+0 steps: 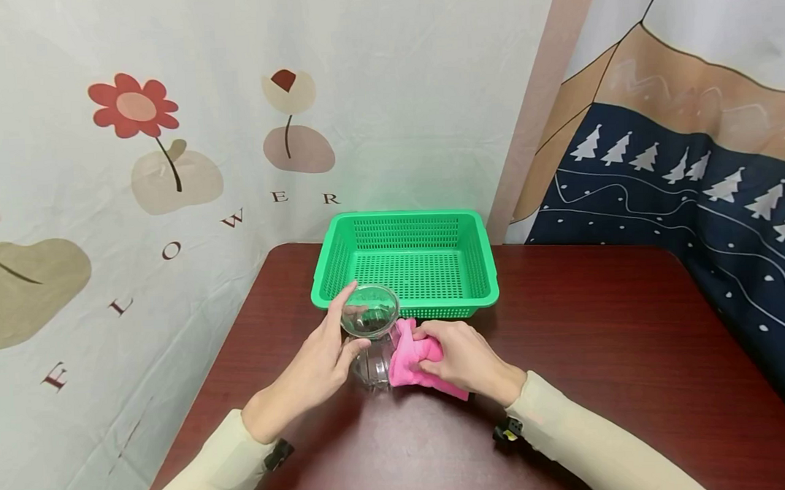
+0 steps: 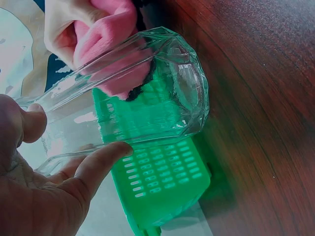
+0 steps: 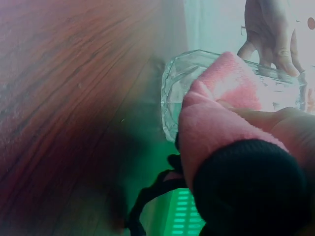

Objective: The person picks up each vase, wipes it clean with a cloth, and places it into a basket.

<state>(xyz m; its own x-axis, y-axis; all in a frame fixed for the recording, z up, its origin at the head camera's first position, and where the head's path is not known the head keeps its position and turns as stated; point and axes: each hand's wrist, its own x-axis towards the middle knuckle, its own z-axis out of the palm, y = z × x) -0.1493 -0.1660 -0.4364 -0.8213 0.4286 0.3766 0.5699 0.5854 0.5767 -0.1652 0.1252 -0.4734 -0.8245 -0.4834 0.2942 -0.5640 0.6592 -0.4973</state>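
A clear glass vase [image 1: 374, 366] with a flared rim and a faceted base stands roughly upright over the table. My left hand [image 1: 313, 359] grips it near the rim, thumb on the near side and fingers round the far left. On the vase's right side lies a bunched pink cloth [image 1: 407, 360] with a dark edge, which my right hand [image 1: 468, 358] pinches and holds against the glass. In the left wrist view the cloth [image 2: 110, 54] shows through the vase wall. Whether the base [image 2: 194, 93] touches the table cannot be told.
Just behind the vase, a green perforated plastic basket [image 1: 401, 217] sits at the table's back edge. The dark red wooden table [image 1: 607, 338] extends to both sides. A curtain with printed flowers [image 1: 392, 91] hangs behind, and a dark blue patterned one [image 1: 667, 211] at the right.
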